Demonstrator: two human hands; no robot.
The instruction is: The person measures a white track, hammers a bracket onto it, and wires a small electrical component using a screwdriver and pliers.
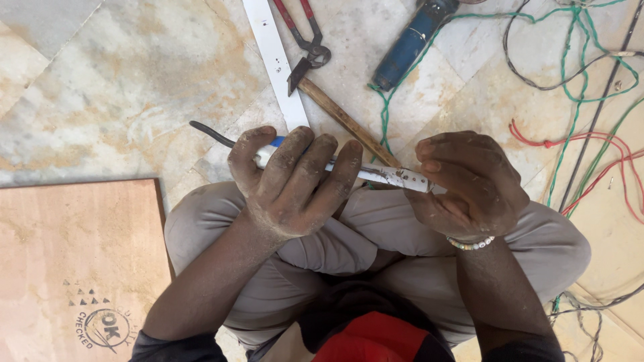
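Two hands work over the person's crossed legs, and both are dusty. The left hand (290, 181) is clenched around a white tube (392, 176), fingers wrapped over its top, with a bit of blue showing at the tube's left end and a black cable (209, 134) curling out past the knuckles. The right hand (469, 184) closes on the tube's other end, fingers curled in over it, a beaded bracelet (471, 244) on that wrist. The tube lies level between the two hands, just above the grey trousers (335, 248), off the floor.

To the left, a plywood board (74, 261) lies flat on the marble floor (100, 87), just beside the knee. Just beyond the hands, a wooden-handled hammer (342, 117) slants across the floor, its handle running under the tube. A white strip (275, 60) lies beside it, and red-handled pliers (305, 33) rest against the strip's far end. Farther out, a blue power tool (412, 40) lies towards the far edge of the floor. On the right, green wire (580, 100), red wire (590, 151) and dark wire tangle loosely over the tiles.
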